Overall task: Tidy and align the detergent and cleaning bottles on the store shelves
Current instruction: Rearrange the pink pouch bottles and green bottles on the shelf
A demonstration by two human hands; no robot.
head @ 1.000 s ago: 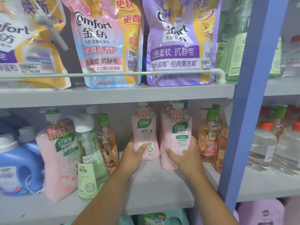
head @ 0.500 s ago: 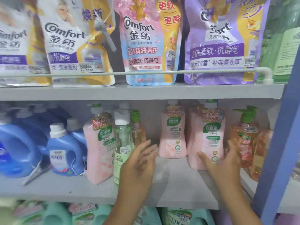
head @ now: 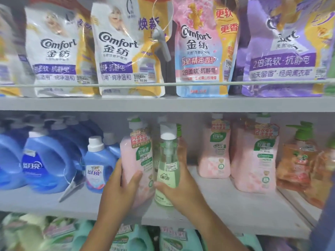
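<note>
On the middle shelf (head: 226, 201) my left hand (head: 121, 185) grips a pink pump bottle (head: 134, 160) with a green label, thumb across its front. Right beside it stands a slim clear green bottle (head: 167, 165) with a white cap, and my right hand (head: 179, 189) curls round its lower part from the right. Both bottles stand upright near the shelf's front edge, touching each other. Two more pink bottles (head: 213, 151) (head: 257, 158) stand further right and deeper on the shelf.
Blue detergent jugs (head: 45, 160) and a small blue bottle (head: 96, 163) fill the shelf's left side. Orange pump bottles (head: 297, 156) stand at the right. Comfort softener pouches (head: 119, 51) line the upper shelf behind a rail (head: 163, 84). Teal jugs (head: 130, 240) sit below.
Both hands left the two pink bottles at the right, moved left, and now hold the left pink bottle and the green bottle. The view panned left.
</note>
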